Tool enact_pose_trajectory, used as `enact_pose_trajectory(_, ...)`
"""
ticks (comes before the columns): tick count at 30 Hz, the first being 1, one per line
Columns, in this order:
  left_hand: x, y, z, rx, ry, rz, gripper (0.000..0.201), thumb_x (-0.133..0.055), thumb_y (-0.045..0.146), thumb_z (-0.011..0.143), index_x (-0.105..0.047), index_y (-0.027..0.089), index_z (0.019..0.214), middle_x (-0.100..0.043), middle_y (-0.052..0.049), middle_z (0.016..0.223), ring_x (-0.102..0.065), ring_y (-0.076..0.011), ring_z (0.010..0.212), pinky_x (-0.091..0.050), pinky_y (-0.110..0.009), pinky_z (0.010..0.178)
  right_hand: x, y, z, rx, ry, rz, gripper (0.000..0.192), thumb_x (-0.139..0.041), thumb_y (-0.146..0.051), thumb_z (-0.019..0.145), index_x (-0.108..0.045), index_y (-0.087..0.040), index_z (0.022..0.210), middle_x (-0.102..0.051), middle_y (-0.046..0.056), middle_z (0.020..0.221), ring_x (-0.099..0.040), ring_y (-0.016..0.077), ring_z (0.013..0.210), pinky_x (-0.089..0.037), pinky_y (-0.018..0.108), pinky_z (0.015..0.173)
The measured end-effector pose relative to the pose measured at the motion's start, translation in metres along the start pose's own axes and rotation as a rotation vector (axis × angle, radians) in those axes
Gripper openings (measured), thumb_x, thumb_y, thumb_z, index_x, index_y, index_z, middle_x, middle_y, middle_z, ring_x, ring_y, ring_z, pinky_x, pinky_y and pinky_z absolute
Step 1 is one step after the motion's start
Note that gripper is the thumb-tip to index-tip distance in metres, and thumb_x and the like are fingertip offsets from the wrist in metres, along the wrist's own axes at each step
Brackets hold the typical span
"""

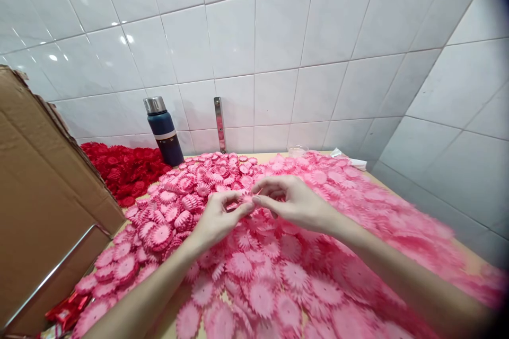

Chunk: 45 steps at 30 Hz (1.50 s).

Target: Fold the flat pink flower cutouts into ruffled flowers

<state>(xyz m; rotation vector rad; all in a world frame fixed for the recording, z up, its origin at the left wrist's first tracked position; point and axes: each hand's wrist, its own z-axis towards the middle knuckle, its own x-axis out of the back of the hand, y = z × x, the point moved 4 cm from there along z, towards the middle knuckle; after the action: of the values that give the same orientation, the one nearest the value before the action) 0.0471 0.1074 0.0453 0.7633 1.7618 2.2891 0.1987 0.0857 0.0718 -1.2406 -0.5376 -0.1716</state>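
Observation:
A small pink petal disc point(246, 197) with a scalloped edge is pinched between my two hands, above the middle of the table. My left hand point(220, 214) grips its left side with thumb and fingers. From the right, the thumb and fingertips of my right hand point(288, 198) close on the same disc. Beneath both hands spreads a thick layer of loose pink petal discs point(261, 299), light pink and flat to the right. Left of my hands lie darker pink stacked discs point(161, 235), bunched together in thicker pieces.
A dark blue bottle point(165, 135) stands at the back left beside a heap of red petal discs point(127, 169). A cardboard box point(43, 185) walls off the left side. White tiled wall point(274, 53) closes the back and right. A clear lid point(297, 150) lies at the rear edge.

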Motion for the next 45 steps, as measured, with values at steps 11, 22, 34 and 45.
enact_pose_trajectory(11, 0.000, -0.005, 0.001, 0.004, -0.011, 0.090, 0.050, -0.057, 0.049, 0.083, -0.044, 0.015, 0.050, -0.031, 0.005, 0.051, -0.027, -0.0067, 0.048, -0.018, -0.023, 0.047, 0.000, -0.010, -0.006, 0.149, -0.071, -0.144, 0.018, -0.060, -0.029, 0.086, -0.075, -0.024, 0.093, -0.075, 0.001, 0.082, -0.060, 0.0134, 0.063, -0.045, 0.025, 0.056)
enact_pose_trajectory(22, -0.002, -0.004, 0.002, 0.012, -0.094, -0.060, 0.022, -0.067, 0.033, 0.081, -0.066, 0.012, 0.078, -0.062, -0.003, 0.074, -0.056, -0.0123, 0.068, -0.044, -0.023, 0.065, 0.013, -0.005, -0.003, 0.075, 0.152, -0.251, 0.026, -0.054, -0.030, 0.088, -0.074, -0.017, 0.077, -0.071, 0.004, 0.073, -0.058, 0.0149, 0.062, -0.041, 0.027, 0.057)
enact_pose_trajectory(34, -0.006, 0.008, -0.003, -0.072, -0.143, 0.044, 0.020, -0.062, 0.030, 0.085, -0.063, 0.012, 0.076, -0.061, -0.005, 0.082, -0.057, -0.0147, 0.079, -0.045, -0.026, 0.073, 0.044, 0.001, -0.003, 0.003, 0.409, -0.342, 0.035, -0.055, -0.048, 0.086, -0.068, -0.016, 0.091, -0.070, 0.009, 0.089, -0.058, 0.0163, 0.061, -0.045, 0.030, 0.056)
enact_pose_trajectory(45, -0.002, 0.008, -0.001, -0.060, -0.111, -0.003, 0.039, -0.054, 0.039, 0.090, -0.052, 0.013, 0.061, -0.045, 0.004, 0.058, -0.041, -0.0070, 0.055, -0.032, -0.020, 0.054, 0.008, -0.019, -0.011, 0.096, -0.103, -0.151, 0.015, -0.064, -0.032, 0.082, -0.071, -0.019, 0.087, -0.070, 0.002, 0.078, -0.060, 0.0125, 0.064, -0.046, 0.025, 0.058)
